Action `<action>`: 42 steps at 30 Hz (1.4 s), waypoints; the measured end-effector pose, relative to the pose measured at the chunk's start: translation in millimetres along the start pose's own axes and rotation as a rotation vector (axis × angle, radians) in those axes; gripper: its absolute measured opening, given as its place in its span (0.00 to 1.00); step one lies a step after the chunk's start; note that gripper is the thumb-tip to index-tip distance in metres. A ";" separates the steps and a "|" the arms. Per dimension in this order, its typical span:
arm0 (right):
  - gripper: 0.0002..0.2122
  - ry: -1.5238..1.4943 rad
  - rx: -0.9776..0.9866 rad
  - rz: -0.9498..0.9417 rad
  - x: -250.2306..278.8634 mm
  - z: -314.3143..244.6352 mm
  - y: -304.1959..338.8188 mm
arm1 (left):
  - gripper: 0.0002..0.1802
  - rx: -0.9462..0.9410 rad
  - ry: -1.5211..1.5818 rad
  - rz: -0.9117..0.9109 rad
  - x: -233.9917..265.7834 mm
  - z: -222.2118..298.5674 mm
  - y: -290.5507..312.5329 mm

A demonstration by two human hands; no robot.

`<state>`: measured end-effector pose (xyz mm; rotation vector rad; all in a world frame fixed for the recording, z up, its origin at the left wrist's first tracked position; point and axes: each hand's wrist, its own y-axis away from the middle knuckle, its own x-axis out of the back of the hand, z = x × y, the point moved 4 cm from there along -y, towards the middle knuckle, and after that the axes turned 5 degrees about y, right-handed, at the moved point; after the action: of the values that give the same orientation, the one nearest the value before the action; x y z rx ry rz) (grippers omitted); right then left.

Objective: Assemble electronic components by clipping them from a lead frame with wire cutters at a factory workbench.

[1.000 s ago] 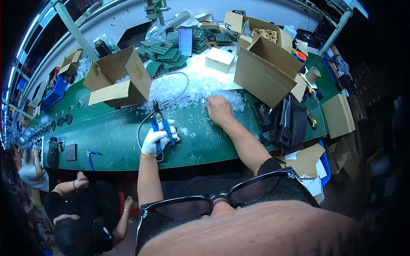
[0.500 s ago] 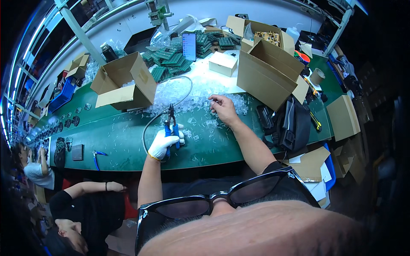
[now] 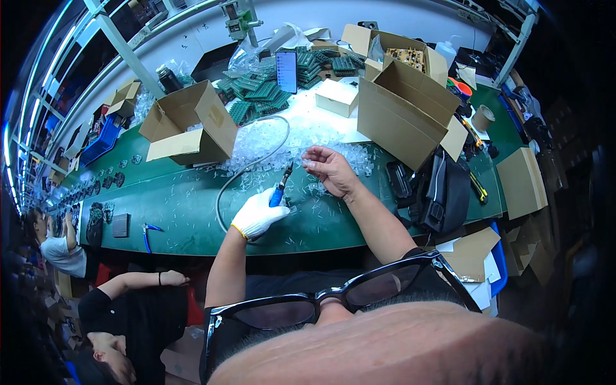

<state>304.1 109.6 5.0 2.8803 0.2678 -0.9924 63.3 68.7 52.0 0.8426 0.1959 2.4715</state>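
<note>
My left hand [image 3: 258,215], in a white glove, is closed round the blue handles of a pair of cutting pliers [image 3: 282,183]. The pliers' dark jaws point up and away, close to the fingers of my right hand. That bare right hand [image 3: 330,171] has its thumb and fingers drawn together; anything small between them is too fine to make out. Beyond both hands spreads a heap of clear plastic pieces [image 3: 256,144]. Small clear slivers lie scattered on the green mat [image 3: 192,218] around my left hand.
Open cardboard boxes stand left [image 3: 189,125] and right [image 3: 404,115] of the heap. Behind are green circuit boards [image 3: 260,93], a phone [image 3: 287,72] and a white box [image 3: 337,97]. A black bag [image 3: 443,192] lies right. Another person [image 3: 138,321] sits at left.
My left hand has turned, swinging the pliers' jaws rightward toward my right hand. My right hand has shifted slightly left, to beside the jaws.
</note>
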 end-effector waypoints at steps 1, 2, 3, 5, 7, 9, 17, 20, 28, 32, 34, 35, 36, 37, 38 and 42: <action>0.18 0.003 0.022 0.002 -3.3 -4.1 2.9 | 0.21 -0.004 0.011 -0.022 0.0 0.2 -1.7; 0.21 0.008 0.047 0.003 -6.7 -9.0 5.5 | 0.22 -0.012 0.022 -0.044 0.1 1.2 -2.6; 0.21 0.004 0.048 -0.003 -6.3 -5.4 3.5 | 0.22 -0.010 0.017 -0.038 2.1 -4.1 -3.9; 0.26 0.087 0.108 0.020 -4.8 -0.7 -0.9 | 0.21 -0.044 0.066 -0.097 3.0 -13.5 -7.5; 0.26 0.119 0.108 0.019 -0.7 0.2 -0.8 | 0.21 -0.044 0.063 -0.128 2.5 -11.2 -10.2; 0.25 0.152 0.108 0.016 2.9 0.5 -0.2 | 0.20 -0.045 0.061 -0.157 1.3 -8.9 -11.9; 0.20 0.135 0.080 -0.018 -3.4 3.9 1.7 | 0.21 -0.044 0.156 -0.144 1.7 -13.5 -10.2; 0.21 0.011 0.044 -0.020 -5.1 4.8 3.7 | 0.21 -0.052 0.241 -0.129 0.0 -16.0 -7.6; 0.24 0.083 0.065 -0.049 -5.0 4.0 1.9 | 0.20 -0.019 0.061 -0.107 -1.2 -7.4 -6.9; 0.28 0.082 0.128 0.001 -10.7 0.8 3.2 | 0.22 -0.023 0.001 -0.095 -0.4 -6.0 -5.4; 0.28 0.088 0.124 0.007 -6.6 2.0 3.2 | 0.22 -0.021 0.002 -0.102 -1.1 -3.4 -5.8; 0.28 0.092 0.120 0.012 -4.4 2.8 3.1 | 0.22 -0.018 0.003 -0.109 -1.6 -2.3 -5.9; 0.28 0.091 0.119 0.011 -5.1 3.0 3.4 | 0.22 -0.018 0.002 -0.108 -1.4 -3.3 -5.6; 0.28 0.097 0.108 0.010 -5.7 3.7 3.8 | 0.22 -0.018 0.022 -0.110 -1.2 -4.4 -5.0; 0.28 0.104 0.096 0.010 -6.2 4.3 4.2 | 0.22 -0.019 0.042 -0.113 -1.2 -5.4 -4.4; 0.28 0.117 0.082 0.013 -7.4 3.7 3.7 | 0.22 -0.054 0.068 -0.099 -1.2 -10.6 -4.3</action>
<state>296.9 104.5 6.8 3.0150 0.2216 -0.8543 59.6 72.1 41.7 0.7097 0.1898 2.4040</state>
